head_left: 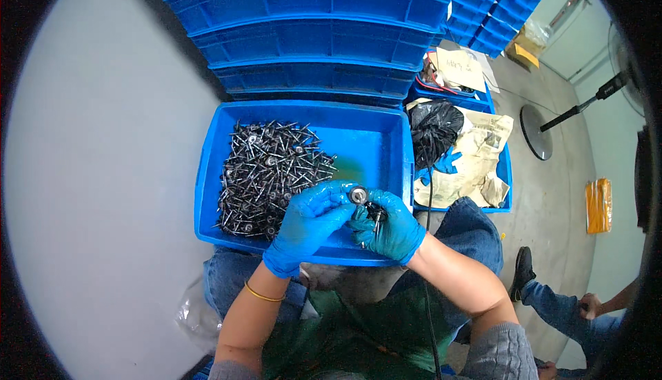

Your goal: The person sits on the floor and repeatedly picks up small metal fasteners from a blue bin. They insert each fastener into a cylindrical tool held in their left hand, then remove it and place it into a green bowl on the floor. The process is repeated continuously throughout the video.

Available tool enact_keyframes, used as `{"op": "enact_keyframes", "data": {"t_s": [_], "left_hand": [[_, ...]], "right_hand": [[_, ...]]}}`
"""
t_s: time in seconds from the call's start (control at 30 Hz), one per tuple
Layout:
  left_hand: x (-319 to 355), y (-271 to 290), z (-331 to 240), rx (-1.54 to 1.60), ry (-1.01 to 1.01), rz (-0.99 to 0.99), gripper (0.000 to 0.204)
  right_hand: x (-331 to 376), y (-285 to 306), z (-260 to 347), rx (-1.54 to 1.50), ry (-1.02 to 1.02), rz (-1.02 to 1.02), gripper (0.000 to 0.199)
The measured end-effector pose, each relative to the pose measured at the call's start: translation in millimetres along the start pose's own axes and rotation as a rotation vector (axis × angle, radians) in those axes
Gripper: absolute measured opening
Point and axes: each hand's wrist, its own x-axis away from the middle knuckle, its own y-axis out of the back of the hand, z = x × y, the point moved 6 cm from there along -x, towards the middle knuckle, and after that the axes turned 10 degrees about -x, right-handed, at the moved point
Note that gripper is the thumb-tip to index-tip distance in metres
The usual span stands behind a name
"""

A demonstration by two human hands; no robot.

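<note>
My left hand (pixel 308 220), in a blue glove, pinches at a metal pin with a round, ringed head (pixel 358 195). Opposite it, my right hand (pixel 393 227), gloved too and stained darker, has its fingers curled round more of these pins (pixel 377 220), whose thin shafts poke out between the fingers. Both hands meet over the front part of a blue plastic bin (pixel 372 112). A heap of dark and silvery pins (pixel 269 173), several with disc-shaped heads, fills the bin's left side. Fingers hide most of what my right hand grips.
Stacked blue crates (pixel 310 42) rise behind the bin. To the right, another crate holds brown paper (pixel 476 156) and a black plastic bag (pixel 436 130). A black cable (pixel 429 297) hangs past my right forearm. A fan stand (pixel 536 132) and a person's leg (pixel 562 304) are farther right.
</note>
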Motion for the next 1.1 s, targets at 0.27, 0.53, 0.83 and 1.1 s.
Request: {"op": "enact_keyframes", "data": {"t_s": [0.27, 0.53, 0.83, 1.1], "left_hand": [[2.2, -0.8, 1.8, -0.051, -0.099, -0.135, 0.041], [5.0, -1.9, -7.4, -0.204, -0.154, -0.133, 0.049], [11.4, -1.1, -12.1, -0.330, -0.238, -0.283, 0.025], [0.8, 44.7, 6.3, 0.299, -0.069, -0.399, 0.008]], "right_hand": [[-1.6, -6.6, -4.7, -0.040, 0.007, -0.061, 0.018], [-4.7, -5.7, -3.1, -0.052, -0.060, 0.019, 0.017], [-9.8, 1.6, -4.2, 0.080, 0.145, -0.179, 0.017], [-24.8, 4.0, 2.9, 0.163, 0.251, -0.141, 0.018]]}}
